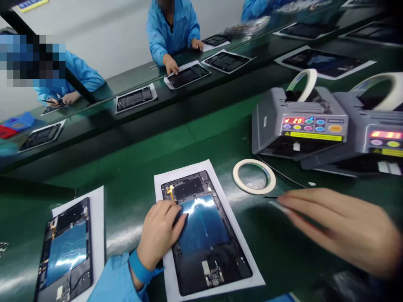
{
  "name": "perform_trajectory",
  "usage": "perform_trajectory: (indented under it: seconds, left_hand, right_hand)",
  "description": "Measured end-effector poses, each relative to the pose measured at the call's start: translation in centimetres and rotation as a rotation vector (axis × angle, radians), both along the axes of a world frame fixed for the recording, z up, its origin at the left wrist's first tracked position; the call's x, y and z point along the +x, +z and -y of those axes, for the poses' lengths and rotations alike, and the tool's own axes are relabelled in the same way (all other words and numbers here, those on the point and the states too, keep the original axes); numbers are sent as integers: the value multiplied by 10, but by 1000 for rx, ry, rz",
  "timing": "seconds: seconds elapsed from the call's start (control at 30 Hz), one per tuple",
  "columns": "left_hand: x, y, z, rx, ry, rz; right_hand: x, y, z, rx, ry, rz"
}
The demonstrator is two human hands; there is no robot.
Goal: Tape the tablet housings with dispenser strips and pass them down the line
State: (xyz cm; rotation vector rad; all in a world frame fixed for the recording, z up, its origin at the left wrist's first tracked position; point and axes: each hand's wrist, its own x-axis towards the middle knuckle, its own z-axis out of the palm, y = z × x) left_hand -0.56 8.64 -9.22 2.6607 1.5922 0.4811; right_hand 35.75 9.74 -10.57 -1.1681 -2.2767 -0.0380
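Two tablets lie seemingly part-built, blue panels in but uncovered, left hand on the right one, fingers half-curled and empty, right hand pinching a thin tool

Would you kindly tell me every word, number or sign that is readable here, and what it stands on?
"20", after a character resembling "d": red display of the left tape dispenser.
Too blurred: the red digits on the right tape dispenser.
Too small: print on the yellow warning label and orange button.
Unreadable: the yellow wall sign.
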Motion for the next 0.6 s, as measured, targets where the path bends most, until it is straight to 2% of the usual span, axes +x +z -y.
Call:
perform_trajectory:
  seconds: [0.1,0.2,0.3,0.4,0.5,0.6]
  left_hand:
    - [-5,-3,-6,1,18,-12]
    - [7,-3,-10,-25,-26,27]
    - [17,1,-15,-45,-39,31]
    - [6,2,-21,-35,22,7]
    - [-19,0,-22,9,115,-25]
    - [-38,-6,-19,5,119,-22]
  right_hand:
    - [-59,16,-28,18,183,35]
    - [-93,10,-59,-46,242,46]
    - [-105,-8,-78,-157,279,36]
    - [-106,-23,-79,-170,304,-26]
    - [-105,-24,-71,-76,284,-75]
    - [-116,-13,-67,48,257,-66]
